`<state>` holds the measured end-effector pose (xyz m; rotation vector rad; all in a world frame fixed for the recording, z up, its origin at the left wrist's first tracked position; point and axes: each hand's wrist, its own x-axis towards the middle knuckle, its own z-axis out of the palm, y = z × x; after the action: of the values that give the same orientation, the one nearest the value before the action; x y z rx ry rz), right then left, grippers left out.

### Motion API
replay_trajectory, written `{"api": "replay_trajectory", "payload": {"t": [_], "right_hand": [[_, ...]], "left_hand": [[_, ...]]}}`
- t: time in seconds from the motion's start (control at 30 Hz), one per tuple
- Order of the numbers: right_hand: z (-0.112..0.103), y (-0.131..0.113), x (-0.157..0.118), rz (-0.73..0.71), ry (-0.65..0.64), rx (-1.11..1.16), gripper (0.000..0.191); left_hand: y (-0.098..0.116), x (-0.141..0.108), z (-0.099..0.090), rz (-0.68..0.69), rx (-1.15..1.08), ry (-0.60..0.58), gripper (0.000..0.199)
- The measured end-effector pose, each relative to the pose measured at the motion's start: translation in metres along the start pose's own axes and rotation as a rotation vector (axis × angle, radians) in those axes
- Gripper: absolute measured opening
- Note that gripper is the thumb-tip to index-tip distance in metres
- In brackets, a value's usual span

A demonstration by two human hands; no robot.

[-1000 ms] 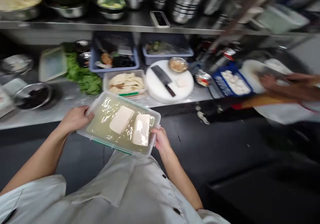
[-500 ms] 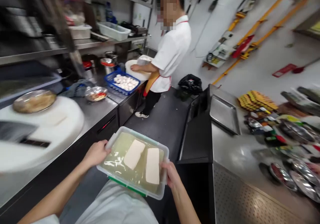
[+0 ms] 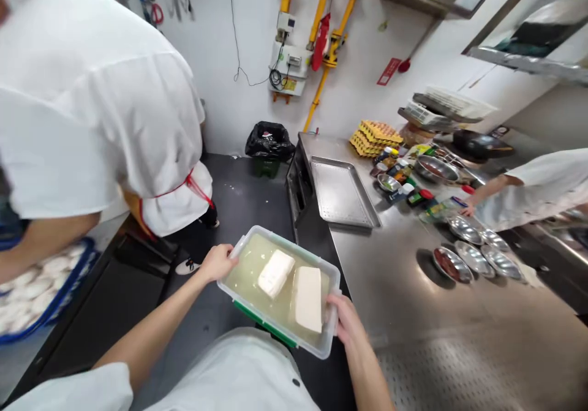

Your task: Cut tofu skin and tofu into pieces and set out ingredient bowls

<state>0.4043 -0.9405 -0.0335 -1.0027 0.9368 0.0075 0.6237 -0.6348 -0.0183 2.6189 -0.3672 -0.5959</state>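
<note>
Between my hands, in front of my body and above the dark floor, is a clear plastic container [image 3: 285,242]. Cloudy yellowish liquid fills it, with two pale tofu blocks [image 3: 309,299] lying in it side by side. Green shows along the container's near side. My left hand [image 3: 217,264] grips the left end, fingers at the rim. My right hand [image 3: 346,320] is closed around the right end, its fingertips partly hidden by the wall. The container is slightly tilted in view.
A co-worker [image 3: 105,92] in white stands close at left, by a blue basket [image 3: 85,270] of mushrooms. At right, a steel counter [image 3: 390,264] bears a metal tray [image 3: 344,193], bottles, bowls [image 3: 473,258] and egg trays [image 3: 374,136]. Another person's sleeve [image 3: 546,181] is behind it. A bin [image 3: 270,144] stands ahead.
My view has swung right and moved forward, with the container still in both hands. The co-worker now appears much nearer at left, the round cutting board is out of view, and another person shows at right.
</note>
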Motion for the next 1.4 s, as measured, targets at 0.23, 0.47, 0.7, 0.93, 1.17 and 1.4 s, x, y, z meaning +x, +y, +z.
{"api": "replay_trajectory", "payload": {"t": [0.23,0.47,0.7,0.93,1.17,1.4], "right_hand": [[0.054,-0.168,0.177,-0.026,-0.012,-0.054,0.028],[0.173,-0.314,0.349,-0.027,-0.095,-0.202,0.026],[0.334,-0.407,0.533,0.04,-0.228,-0.283,0.022],[0.557,-0.502,0.681,-0.034,-0.245,-0.277,0.02],[0.827,-0.554,0.845,-0.002,-0.501,-0.432,0.024],[1.138,-0.567,0.938,0.053,-0.877,-0.733,0.019]], "left_hand": [[0.069,0.203,-0.055,-0.065,-0.059,0.044,0.01],[0.08,0.394,-0.147,-0.163,-0.102,0.146,0.007],[0.028,0.609,-0.253,-0.156,-0.081,0.169,0.009],[-0.041,0.798,-0.386,-0.335,-0.035,0.223,0.026],[-0.18,0.939,-0.502,-0.592,-0.145,0.36,0.027],[-0.333,0.994,-0.595,-0.911,-0.253,0.451,0.035]]}}
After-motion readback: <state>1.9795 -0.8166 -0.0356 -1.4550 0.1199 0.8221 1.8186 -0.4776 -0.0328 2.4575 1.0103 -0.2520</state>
